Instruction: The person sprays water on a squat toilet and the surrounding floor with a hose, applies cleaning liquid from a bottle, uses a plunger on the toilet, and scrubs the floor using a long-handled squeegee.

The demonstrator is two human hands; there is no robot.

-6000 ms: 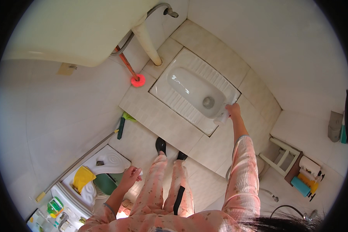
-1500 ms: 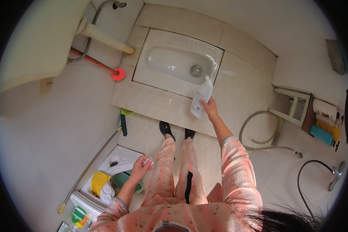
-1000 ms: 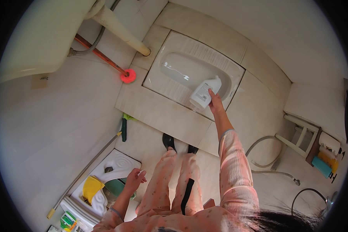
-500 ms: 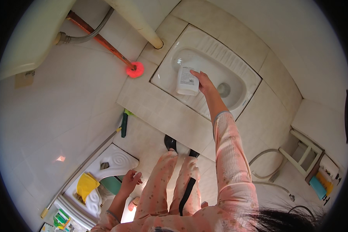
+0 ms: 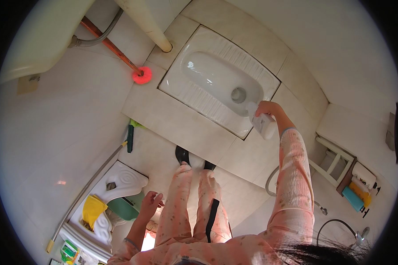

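Note:
My right hand (image 5: 267, 108) reaches out over the near right corner of a white squat toilet pan (image 5: 208, 95) set in a raised tiled step. It grips a white plastic bottle (image 5: 262, 123), tipped with its neck toward the pan's drain hole (image 5: 238, 94). My left hand (image 5: 150, 204) hangs low by my left thigh, fingers loosely spread, holding nothing. It is just above a green basin (image 5: 124, 208). My legs in pink patterned trousers and dark slippers (image 5: 182, 154) stand at the step's front edge.
A red toilet brush (image 5: 141, 75) leans at the left of the step, beside a beige pipe (image 5: 147, 23). A white washstand with a yellow cloth (image 5: 93, 208) sits at lower left. A white stool (image 5: 336, 165) and a grey hose (image 5: 269, 185) lie at right.
My right hand has carried the white bottle from the pan's far left end across to its near right corner. My left hand stayed by my thigh. The view shifted.

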